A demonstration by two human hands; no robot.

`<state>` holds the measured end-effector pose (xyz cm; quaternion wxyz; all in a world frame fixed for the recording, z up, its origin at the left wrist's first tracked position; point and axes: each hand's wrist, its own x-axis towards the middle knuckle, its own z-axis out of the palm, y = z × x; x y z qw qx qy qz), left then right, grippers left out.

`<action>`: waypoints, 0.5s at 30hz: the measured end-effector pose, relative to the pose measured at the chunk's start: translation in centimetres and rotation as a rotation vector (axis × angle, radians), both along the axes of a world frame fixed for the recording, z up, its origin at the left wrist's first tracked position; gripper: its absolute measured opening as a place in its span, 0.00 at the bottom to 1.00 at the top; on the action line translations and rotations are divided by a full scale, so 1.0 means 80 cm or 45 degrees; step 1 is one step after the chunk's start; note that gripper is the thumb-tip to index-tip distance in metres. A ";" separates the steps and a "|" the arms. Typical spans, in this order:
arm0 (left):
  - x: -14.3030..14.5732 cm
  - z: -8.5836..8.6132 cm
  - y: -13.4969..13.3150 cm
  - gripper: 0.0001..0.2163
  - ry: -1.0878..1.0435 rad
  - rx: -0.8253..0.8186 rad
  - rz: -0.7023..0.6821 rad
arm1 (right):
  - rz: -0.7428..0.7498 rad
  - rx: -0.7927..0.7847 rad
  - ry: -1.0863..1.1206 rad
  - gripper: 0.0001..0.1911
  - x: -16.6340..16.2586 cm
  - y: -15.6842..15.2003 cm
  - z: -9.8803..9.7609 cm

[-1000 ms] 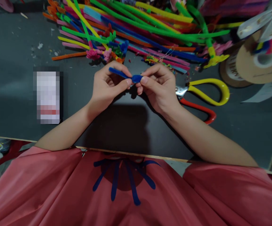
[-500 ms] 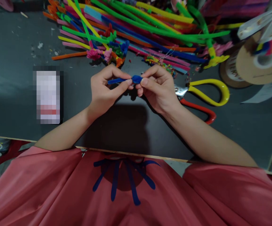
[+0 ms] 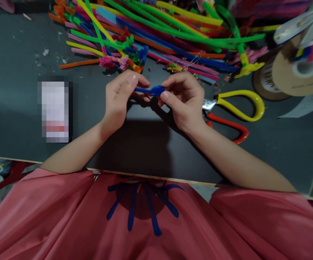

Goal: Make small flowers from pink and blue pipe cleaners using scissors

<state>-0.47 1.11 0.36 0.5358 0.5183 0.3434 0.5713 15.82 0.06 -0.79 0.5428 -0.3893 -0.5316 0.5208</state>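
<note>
A blue pipe cleaner is stretched between my hands above the dark table, with a thick folded bulb at its right end and a thinner tail to the left. My right hand pinches the bulb between thumb and fingertips. Around the tail, the fingers of my left hand are curled, with the thumb raised along the index finger. Part of the tail is hidden in that hand. Just right of my right hand lie scissors with one yellow and one red handle; their blades are partly covered by the hand.
Many coloured pipe cleaners are heaped along the back, some twisted into flowers. Small coloured clippings lie before them. Ribbon spools stand at right. A blurred-out phone-like object rests at left. The table edge runs near my body.
My left thumb has lifted off the pipe cleaner and now lies up against the index finger. The bulb has turned a little, and my right hand keeps its pinch.
</note>
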 end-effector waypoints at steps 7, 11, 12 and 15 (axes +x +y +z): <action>0.005 0.009 -0.003 0.06 0.222 -0.117 -0.033 | -0.001 0.064 -0.061 0.18 0.000 0.000 0.001; 0.007 0.013 -0.006 0.07 0.261 -0.133 0.000 | 0.019 0.015 -0.066 0.21 0.001 0.001 0.000; 0.007 0.014 -0.006 0.06 0.274 -0.122 0.015 | 0.021 0.004 -0.076 0.20 0.001 0.001 0.000; 0.007 0.014 -0.007 0.06 0.347 -0.065 0.047 | 0.006 -0.016 -0.098 0.16 0.001 -0.001 0.004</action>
